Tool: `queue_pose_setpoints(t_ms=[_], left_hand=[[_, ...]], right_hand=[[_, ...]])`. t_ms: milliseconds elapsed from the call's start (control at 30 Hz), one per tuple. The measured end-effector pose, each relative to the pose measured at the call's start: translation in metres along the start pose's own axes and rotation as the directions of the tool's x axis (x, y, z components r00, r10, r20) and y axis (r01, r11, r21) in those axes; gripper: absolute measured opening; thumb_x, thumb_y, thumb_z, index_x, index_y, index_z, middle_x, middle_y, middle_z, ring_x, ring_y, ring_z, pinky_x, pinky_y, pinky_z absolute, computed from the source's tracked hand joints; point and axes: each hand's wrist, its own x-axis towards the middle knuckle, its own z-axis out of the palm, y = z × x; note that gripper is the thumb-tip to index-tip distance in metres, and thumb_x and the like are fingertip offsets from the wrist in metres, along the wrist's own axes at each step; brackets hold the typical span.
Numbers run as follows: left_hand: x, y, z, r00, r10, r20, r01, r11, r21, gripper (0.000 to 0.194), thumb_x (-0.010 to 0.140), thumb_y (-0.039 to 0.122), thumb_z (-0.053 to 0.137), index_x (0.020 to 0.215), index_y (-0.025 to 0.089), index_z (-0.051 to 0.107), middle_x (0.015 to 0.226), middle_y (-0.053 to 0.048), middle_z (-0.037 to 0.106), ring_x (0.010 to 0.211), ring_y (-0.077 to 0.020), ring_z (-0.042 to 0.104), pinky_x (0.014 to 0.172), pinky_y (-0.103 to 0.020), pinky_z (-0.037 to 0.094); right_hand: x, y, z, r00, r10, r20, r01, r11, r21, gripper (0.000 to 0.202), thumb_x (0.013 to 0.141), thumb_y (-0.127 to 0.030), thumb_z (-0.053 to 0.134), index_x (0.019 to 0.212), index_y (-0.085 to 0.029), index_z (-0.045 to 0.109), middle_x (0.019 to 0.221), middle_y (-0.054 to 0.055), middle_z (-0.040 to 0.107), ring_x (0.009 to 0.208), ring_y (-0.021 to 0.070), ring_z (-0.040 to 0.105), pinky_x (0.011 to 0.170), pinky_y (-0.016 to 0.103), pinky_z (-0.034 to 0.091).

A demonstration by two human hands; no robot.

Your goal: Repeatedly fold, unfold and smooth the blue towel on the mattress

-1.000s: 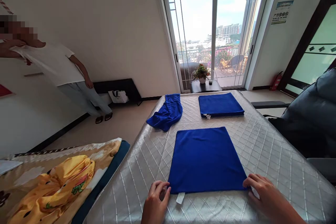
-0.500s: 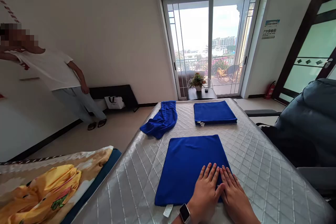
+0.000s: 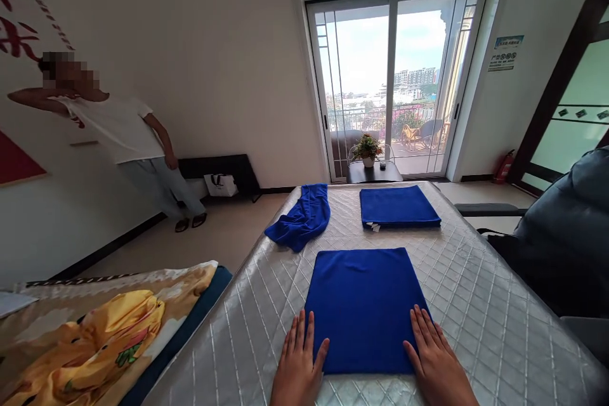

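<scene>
A blue cloth (image 3: 364, 311) lies flat as a near square on the silvery quilted surface (image 3: 252, 330). My left hand (image 3: 301, 358) rests with fingers stretched out at its near left edge, and my right hand (image 3: 435, 352) lies flat over its near right edge. Neither hand grasps anything. Farther back on the right is a stack of folded blue cloths (image 3: 398, 205) with small white tags at its near left corner. A crumpled blue cloth (image 3: 302, 219) lies at the back left, by the surface's edge.
At the left, a lower bed (image 3: 183, 285) bears a yellow patterned cloth (image 3: 114, 342). A person (image 3: 137, 133) stands by the wall. Beyond the far edge is a small table (image 3: 349, 172) with a potted plant (image 3: 368, 149). A dark chair (image 3: 575, 222) stands right.
My left hand has moved left, from beside my right hand to the cloth's left edge, uncovering the middle. My right hand stays at the right edge. The view has shifted slightly left.
</scene>
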Motion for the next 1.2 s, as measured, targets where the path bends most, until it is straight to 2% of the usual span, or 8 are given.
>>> queue_pose_setpoints(t_ms=[200, 433, 500, 600, 733, 833, 967, 1200], left_hand=[[-0.004, 0.0, 0.002, 1.0, 0.007, -0.024, -0.007, 1.0, -0.02, 0.077, 0.103, 0.065, 0.03, 0.163, 0.017, 0.026, 0.17, -0.013, 0.024, 0.155, -0.0308, 0.029, 0.124, -0.053, 0.033], [0.022, 0.007, -0.023, 0.999, 0.03, -0.017, -0.03, 0.999, -0.021, 0.08, 0.103, 0.065, 0.031, 0.159, 0.007, 0.036, 0.165, -0.021, 0.035, 0.153, -0.0333, 0.034, 0.123, -0.053, 0.037], [0.041, 0.032, -0.034, 0.988, 0.128, -0.083, -0.131, 0.991, -0.031, 0.074, 0.105, 0.061, 0.031, 0.159, 0.01, 0.038, 0.165, -0.02, 0.035, 0.153, -0.033, 0.034, 0.122, -0.053, 0.038], [0.074, 0.095, -0.039, 0.937, 0.342, -0.077, -0.347, 0.935, -0.067, 0.069, 0.107, 0.055, 0.027, 0.157, 0.01, 0.041, 0.163, -0.019, 0.039, 0.151, -0.0295, 0.039, 0.123, -0.047, 0.038], [0.104, 0.177, -0.018, 0.839, 0.54, -0.062, -0.544, 0.831, -0.12, 0.063, 0.109, 0.047, 0.027, 0.158, 0.009, 0.039, 0.165, -0.016, 0.037, 0.156, -0.0249, 0.029, 0.128, -0.044, 0.03], [0.108, 0.197, 0.003, 0.838, 0.545, -0.027, -0.542, 0.826, -0.155, 0.064, 0.109, 0.049, 0.025, 0.159, 0.011, 0.036, 0.166, -0.014, 0.037, 0.156, -0.0243, 0.028, 0.128, -0.045, 0.029], [0.105, 0.163, 0.01, 0.881, 0.473, -0.009, -0.47, 0.873, -0.133, 0.07, 0.107, 0.056, 0.026, 0.161, 0.013, 0.033, 0.167, -0.014, 0.034, 0.157, -0.025, 0.026, 0.129, -0.047, 0.027], [0.103, 0.039, -0.006, 0.989, 0.147, 0.013, -0.147, 0.989, -0.006, 0.078, 0.105, 0.064, 0.022, 0.162, 0.011, 0.031, 0.167, -0.018, 0.031, 0.156, -0.0314, 0.028, 0.126, -0.053, 0.029]], right_hand=[[0.013, 0.002, -0.02, 0.997, -0.005, 0.071, 0.007, 1.0, -0.015, 0.072, 0.104, -0.057, 0.027, 0.158, -0.012, 0.041, 0.166, 0.012, 0.031, 0.154, 0.0273, 0.028, 0.127, 0.049, 0.027], [0.097, -0.005, -0.054, 0.99, -0.018, 0.137, 0.027, 0.998, -0.062, 0.072, 0.106, -0.051, 0.022, 0.161, -0.004, 0.029, 0.169, 0.013, 0.022, 0.158, 0.0234, 0.017, 0.129, 0.043, 0.015], [0.109, -0.004, -0.047, 0.992, 0.008, 0.122, 0.0, 0.998, -0.062, 0.072, 0.106, -0.049, 0.021, 0.162, -0.004, 0.025, 0.17, 0.013, 0.019, 0.158, 0.0227, 0.014, 0.129, 0.042, 0.013], [0.111, 0.001, -0.029, 0.995, 0.032, 0.095, -0.027, 0.998, -0.062, 0.072, 0.106, -0.048, 0.02, 0.163, -0.004, 0.021, 0.17, 0.013, 0.016, 0.158, 0.0227, 0.012, 0.129, 0.043, 0.012], [0.108, 0.009, -0.016, 0.997, 0.008, 0.071, -0.002, 0.996, -0.092, 0.068, 0.105, -0.041, 0.02, 0.163, -0.005, 0.023, 0.171, 0.013, 0.016, 0.158, 0.023, 0.012, 0.129, 0.043, 0.013], [0.109, 0.012, -0.014, 0.997, -0.008, 0.076, 0.016, 0.995, -0.096, 0.065, 0.105, -0.037, 0.021, 0.164, -0.009, 0.026, 0.171, 0.011, 0.017, 0.158, 0.0225, 0.013, 0.128, 0.043, 0.013], [0.112, 0.01, -0.017, 0.996, 0.037, 0.086, -0.028, 0.994, -0.108, 0.069, 0.106, -0.044, 0.019, 0.164, -0.007, 0.021, 0.171, 0.012, 0.015, 0.158, 0.0226, 0.013, 0.128, 0.043, 0.012], [0.109, 0.003, -0.023, 0.99, 0.073, 0.12, -0.06, 0.992, -0.109, 0.071, 0.106, -0.045, 0.015, 0.164, -0.006, 0.017, 0.172, 0.011, 0.01, 0.159, 0.0213, 0.012, 0.129, 0.042, 0.011]])
